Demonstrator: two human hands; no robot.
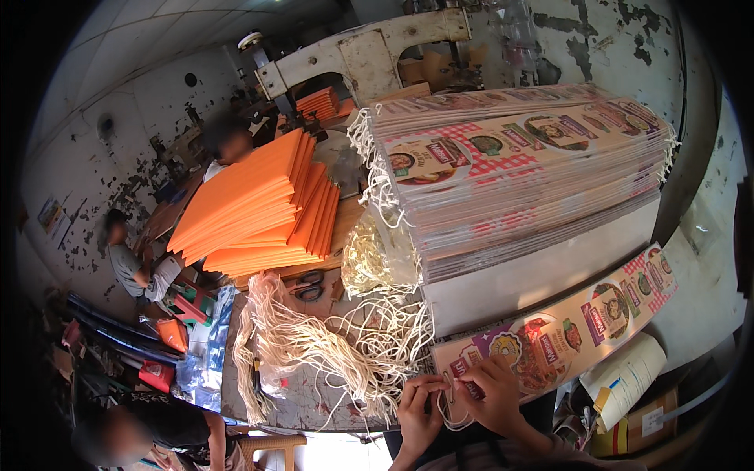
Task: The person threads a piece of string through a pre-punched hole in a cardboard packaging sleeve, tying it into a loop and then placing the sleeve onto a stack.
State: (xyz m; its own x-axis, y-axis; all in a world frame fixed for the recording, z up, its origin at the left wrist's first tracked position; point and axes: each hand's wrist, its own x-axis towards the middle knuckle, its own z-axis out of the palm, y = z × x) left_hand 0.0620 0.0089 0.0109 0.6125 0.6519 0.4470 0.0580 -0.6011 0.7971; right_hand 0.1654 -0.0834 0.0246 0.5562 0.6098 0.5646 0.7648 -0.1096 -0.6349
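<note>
A long, glossy banner strip printed with food pictures lies slantwise in front of me. At its near left end, a thin cream cord runs between my hands and hangs in a loop. My left hand pinches the cord just off the strip's corner. Over the strip's end, my right hand is closed, thumb and fingers pinching the cord close to the edge. The fingertips partly hide where cord and strip meet. Loose cream cords lie in a tangled heap beside my left hand.
A tall stack of similar strips, cords hanging from its ends, stands behind. Orange folded pieces are piled at left, near black-handled scissors and a clear bag of gold-coloured bits. A person sits at lower left; two others are farther back.
</note>
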